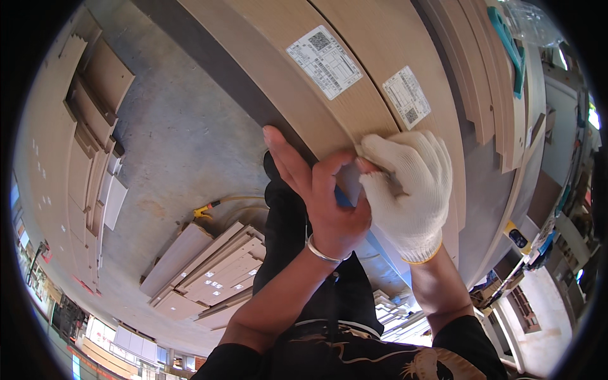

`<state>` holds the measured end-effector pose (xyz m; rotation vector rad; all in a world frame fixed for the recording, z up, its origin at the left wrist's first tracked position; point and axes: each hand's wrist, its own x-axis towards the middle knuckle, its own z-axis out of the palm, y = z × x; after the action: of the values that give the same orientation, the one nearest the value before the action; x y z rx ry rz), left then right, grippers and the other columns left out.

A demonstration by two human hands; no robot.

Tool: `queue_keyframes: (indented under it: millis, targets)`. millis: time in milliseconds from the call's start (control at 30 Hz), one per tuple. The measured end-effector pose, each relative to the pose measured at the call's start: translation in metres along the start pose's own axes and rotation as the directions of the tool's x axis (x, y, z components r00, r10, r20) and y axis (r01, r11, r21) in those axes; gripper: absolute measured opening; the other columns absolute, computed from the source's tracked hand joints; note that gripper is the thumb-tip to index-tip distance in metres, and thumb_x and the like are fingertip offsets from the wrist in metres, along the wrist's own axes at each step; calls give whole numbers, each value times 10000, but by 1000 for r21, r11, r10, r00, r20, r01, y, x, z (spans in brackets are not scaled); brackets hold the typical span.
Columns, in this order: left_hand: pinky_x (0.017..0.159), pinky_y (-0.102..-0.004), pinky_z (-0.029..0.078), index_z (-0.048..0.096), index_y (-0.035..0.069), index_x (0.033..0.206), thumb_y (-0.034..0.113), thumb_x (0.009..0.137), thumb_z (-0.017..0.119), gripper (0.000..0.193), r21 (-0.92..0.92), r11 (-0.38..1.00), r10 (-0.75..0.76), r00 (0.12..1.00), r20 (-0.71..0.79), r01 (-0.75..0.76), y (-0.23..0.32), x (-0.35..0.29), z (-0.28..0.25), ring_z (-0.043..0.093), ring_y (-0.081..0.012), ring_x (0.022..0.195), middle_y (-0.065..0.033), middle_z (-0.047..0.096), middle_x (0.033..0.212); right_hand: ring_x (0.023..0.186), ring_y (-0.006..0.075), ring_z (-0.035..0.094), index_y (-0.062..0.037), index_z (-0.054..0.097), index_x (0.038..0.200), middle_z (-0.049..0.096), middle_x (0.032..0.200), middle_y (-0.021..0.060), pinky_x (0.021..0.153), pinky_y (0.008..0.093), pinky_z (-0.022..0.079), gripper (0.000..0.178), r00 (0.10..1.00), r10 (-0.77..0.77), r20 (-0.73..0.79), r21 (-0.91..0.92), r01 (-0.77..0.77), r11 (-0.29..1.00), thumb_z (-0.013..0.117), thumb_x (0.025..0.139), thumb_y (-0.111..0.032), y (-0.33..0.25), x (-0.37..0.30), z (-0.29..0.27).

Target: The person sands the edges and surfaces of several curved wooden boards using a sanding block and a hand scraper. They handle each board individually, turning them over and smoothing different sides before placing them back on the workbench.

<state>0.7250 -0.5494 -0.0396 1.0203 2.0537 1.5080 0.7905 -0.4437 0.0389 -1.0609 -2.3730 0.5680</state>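
Note:
Two wood-grain boards lie side by side before me, the left board (pixel 278 28) and the right board (pixel 373 31), each with a white printed label. At the near end of the left one, my left hand (pixel 329 202) is bare, a metal bangle at its wrist. Its outer fingers stretch out, while the index finger bends to the board's end and the thumb stands apart. My right hand (pixel 415 190), in a white knitted glove, curls closed at the same corner. A bare fingertip pokes from the glove; whatever it pinches is hidden.
Stacked panels (pixel 481 69) lie to the right, with a teal-handled tool (pixel 506 47) and a clear plastic bottle (pixel 531 24) on them. A yellow air gun (pixel 204 211) with a hose lies near floor-level panels (pixel 218 269). More panels (pixel 95 158) stand at far left.

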Motion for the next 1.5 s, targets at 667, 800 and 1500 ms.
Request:
queue_keyframes:
  millis: [667, 800, 1500]
  targets:
    - [1290, -636, 138, 706, 80, 1055, 202, 990, 818, 178, 39, 998, -50, 996, -76, 53, 12, 35, -2, 86, -555, 1657, -359, 106, 1803, 797, 248, 605, -125, 737, 1068, 661, 897, 8, 753, 412, 414, 402, 998, 56, 1, -73, -56, 996, 835, 697, -5, 27, -78, -37]
    - [1292, -645, 148, 724, 94, 1016, 251, 984, 840, 198, 65, 994, -80, 994, -70, 84, 15, 48, -11, 99, -563, 1656, -345, 123, 1805, 793, 243, 604, -125, 742, 1048, 656, 887, 8, 747, 415, 410, 357, 999, 36, -32, -56, -38, 998, 848, 719, -36, 31, -81, -33]
    - [1334, -476, 190, 759, 72, 923, 223, 915, 902, 208, 110, 938, -322, 944, -70, 328, 38, 41, -14, 145, -465, 1694, -349, 148, 1800, 768, 268, 600, -162, 701, 995, 614, 847, 25, 744, 407, 434, 359, 987, 13, -158, -9, -15, 1000, 814, 673, -50, 31, -78, -25]
